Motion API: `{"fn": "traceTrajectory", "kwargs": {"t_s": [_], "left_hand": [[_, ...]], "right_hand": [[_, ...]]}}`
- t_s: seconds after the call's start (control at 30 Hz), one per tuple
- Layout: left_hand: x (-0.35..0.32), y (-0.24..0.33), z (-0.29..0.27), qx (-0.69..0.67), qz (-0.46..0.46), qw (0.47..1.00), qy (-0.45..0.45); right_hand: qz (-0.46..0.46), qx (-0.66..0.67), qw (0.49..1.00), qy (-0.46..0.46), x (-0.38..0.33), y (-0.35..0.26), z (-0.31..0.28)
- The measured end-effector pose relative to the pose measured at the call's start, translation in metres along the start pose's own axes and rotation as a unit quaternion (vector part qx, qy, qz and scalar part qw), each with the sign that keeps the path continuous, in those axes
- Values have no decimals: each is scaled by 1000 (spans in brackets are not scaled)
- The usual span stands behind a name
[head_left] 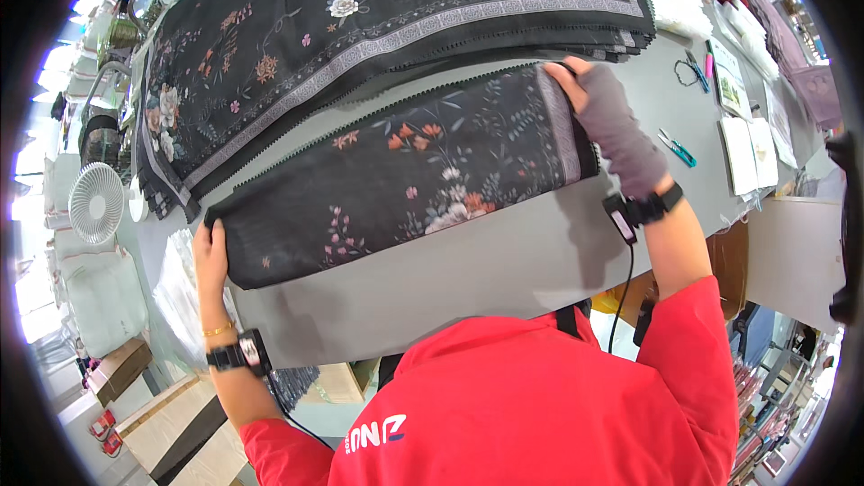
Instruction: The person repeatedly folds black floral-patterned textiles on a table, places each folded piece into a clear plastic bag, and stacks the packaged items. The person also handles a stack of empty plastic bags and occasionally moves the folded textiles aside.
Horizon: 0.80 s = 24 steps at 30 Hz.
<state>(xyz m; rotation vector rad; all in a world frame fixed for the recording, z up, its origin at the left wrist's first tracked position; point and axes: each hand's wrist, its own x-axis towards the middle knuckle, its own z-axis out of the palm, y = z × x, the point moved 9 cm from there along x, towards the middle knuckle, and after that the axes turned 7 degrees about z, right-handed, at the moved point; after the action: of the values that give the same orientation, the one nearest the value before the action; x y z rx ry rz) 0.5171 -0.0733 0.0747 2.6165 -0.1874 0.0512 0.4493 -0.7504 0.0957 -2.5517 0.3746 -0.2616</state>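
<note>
A black floral scarf (378,175), folded into a long band, stretches between my hands over the grey table. Its edge is toothed, and a pale patterned stripe crosses its right end. My left hand (211,256) is closed on the scarf's left end, thumb on top. At the upper right corner, my right hand (605,112), in a grey fingerless glove, grips the cloth between thumb and fingers. The fingers beneath the cloth are hidden at both ends. Just beyond lies a pile of larger black floral scarves (387,27) with a pale border.
Teal thread snips (678,149) lie right of my right hand on the grey table (450,274). Farther right are a pink marker (708,66) and an open notebook (747,155). A white fan (95,202) and clear plastic bags (180,292) are at the left.
</note>
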Motion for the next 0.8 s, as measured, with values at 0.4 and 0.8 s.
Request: {"fn": "traceTrajectory", "kwargs": {"t_s": [0.4,0.8], "left_hand": [[-61,162,126,157,249,951,-96],[-72,206,63,-60,156,957,235]], "right_hand": [[-240,-79,965,-70,-91,-142,79],[93,309,907,-269,-94,-88,83]]}}
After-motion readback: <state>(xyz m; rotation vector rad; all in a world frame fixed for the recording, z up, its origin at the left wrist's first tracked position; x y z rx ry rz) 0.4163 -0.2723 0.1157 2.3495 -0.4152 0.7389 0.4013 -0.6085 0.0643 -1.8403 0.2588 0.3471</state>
